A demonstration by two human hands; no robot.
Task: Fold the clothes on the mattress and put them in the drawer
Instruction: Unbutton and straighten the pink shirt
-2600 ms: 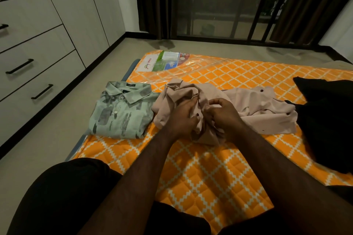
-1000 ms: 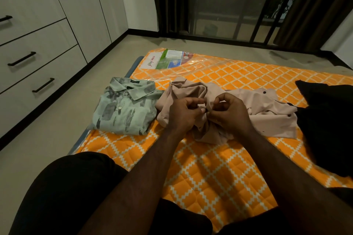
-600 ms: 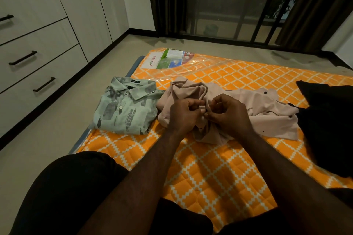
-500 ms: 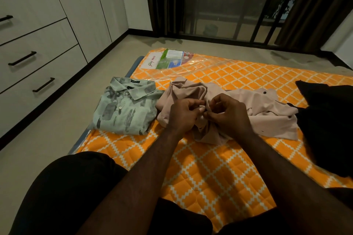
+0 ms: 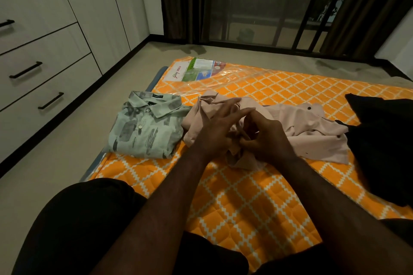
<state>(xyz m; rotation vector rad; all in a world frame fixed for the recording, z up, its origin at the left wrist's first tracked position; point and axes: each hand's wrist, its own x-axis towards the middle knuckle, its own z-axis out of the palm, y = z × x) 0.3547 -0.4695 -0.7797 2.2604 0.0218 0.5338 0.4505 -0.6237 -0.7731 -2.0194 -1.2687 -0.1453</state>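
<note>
The room is dim, lit by weak, warm light from overhead, with the lamp itself out of view. The window is dark. The forearms throw soft-edged shadows on the mattress. Pale glare streaks the plastic wrap at its far end. The black cloth sinks into flat darkness with hardly a fold readable, while the beige shirt keeps its creases. The outstretched fingers of the left hand look slightly smeared. Toward the edges the drawers lean and bow from the wide lens.
</note>
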